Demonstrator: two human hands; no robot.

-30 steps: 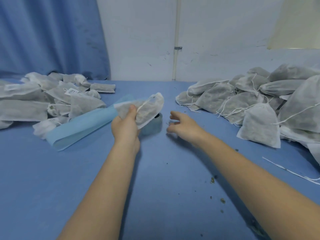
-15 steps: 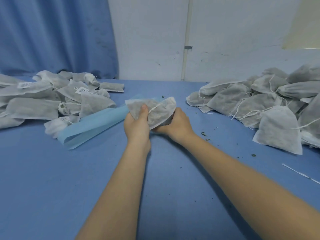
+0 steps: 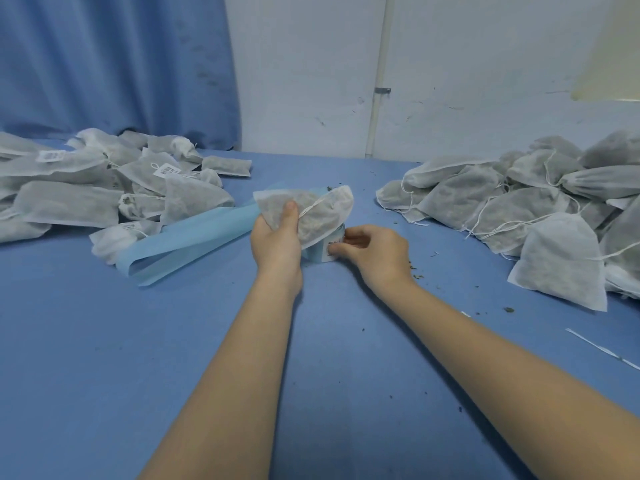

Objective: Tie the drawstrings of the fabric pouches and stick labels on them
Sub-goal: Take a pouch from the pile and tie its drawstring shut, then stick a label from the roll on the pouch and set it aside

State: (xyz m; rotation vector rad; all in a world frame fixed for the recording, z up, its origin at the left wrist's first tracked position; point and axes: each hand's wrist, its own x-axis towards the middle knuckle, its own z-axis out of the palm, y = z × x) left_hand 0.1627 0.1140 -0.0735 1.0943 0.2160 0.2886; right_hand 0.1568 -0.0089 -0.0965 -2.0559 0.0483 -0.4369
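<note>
White non-woven pouch (image 3: 311, 211) gripped in left hand (image 3: 277, 237), right hand (image 3: 372, 249) pinching a label off the pale-blue label roll (image 3: 323, 249); a hasty peel could tear it.

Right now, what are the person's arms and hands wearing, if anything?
Nothing shows: the left hand and right hand are bare, with no gloves, rings or watch in view. Both forearms are uncovered down to the frame's edge, with no sleeves in sight.
</note>
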